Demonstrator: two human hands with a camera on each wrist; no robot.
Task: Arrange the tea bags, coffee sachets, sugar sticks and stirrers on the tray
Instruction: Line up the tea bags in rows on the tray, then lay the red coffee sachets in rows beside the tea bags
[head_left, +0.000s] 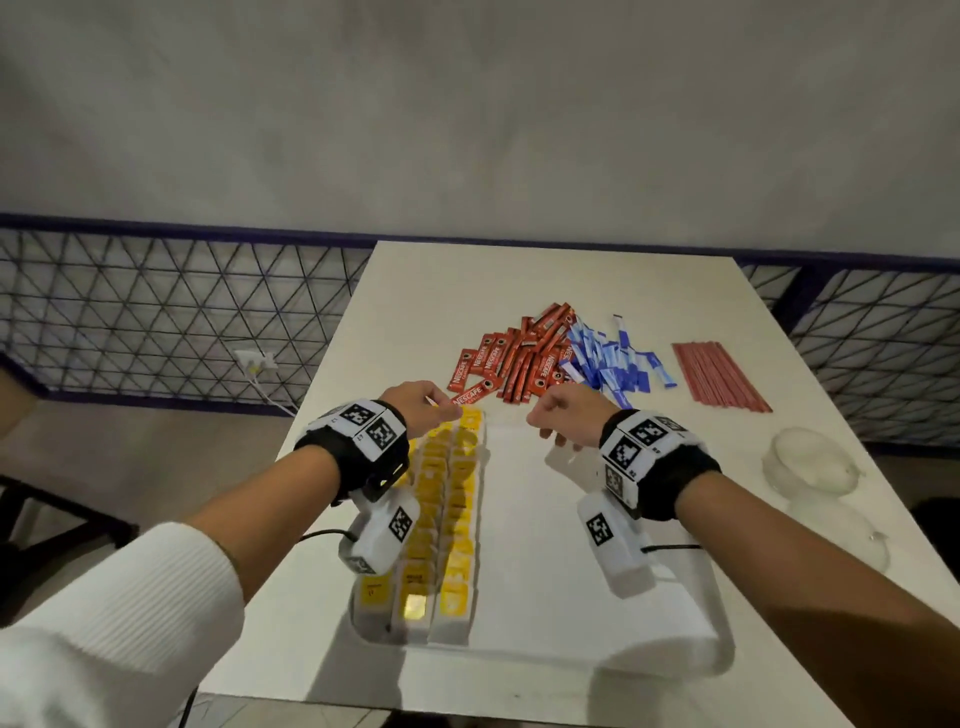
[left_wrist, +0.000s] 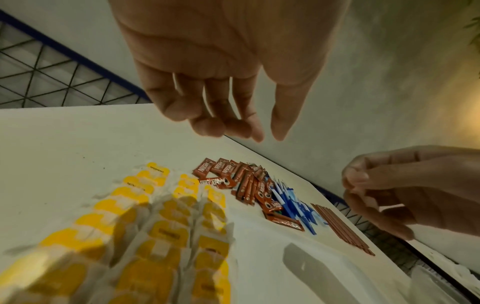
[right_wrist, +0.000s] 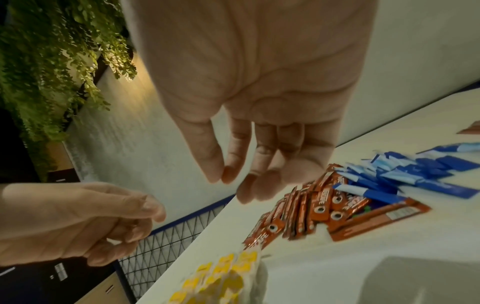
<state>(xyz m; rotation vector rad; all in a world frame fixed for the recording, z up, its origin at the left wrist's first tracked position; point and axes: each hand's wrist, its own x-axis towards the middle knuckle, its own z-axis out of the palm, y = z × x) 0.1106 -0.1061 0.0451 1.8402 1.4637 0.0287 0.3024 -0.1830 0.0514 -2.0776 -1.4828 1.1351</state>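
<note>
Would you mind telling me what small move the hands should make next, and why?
Probably reach the right hand forward to pick up a few red Nescafé sachets. The yellow tea bags already fill rows on the tray, both hands look empty, and that pile lies closest, still on the table.

Tea bags (head_left: 447, 519) are standing in rows in the left part of the tray (head_left: 545, 597), which is lying at the near edge of the table (head_left: 415, 291). Behind the tray, coffee sachets (head_left: 519, 358) are lying heaped, sugar sticks (head_left: 613, 364) adjoining them on the right, stirrers (head_left: 719, 376) lying farther right.
</note>
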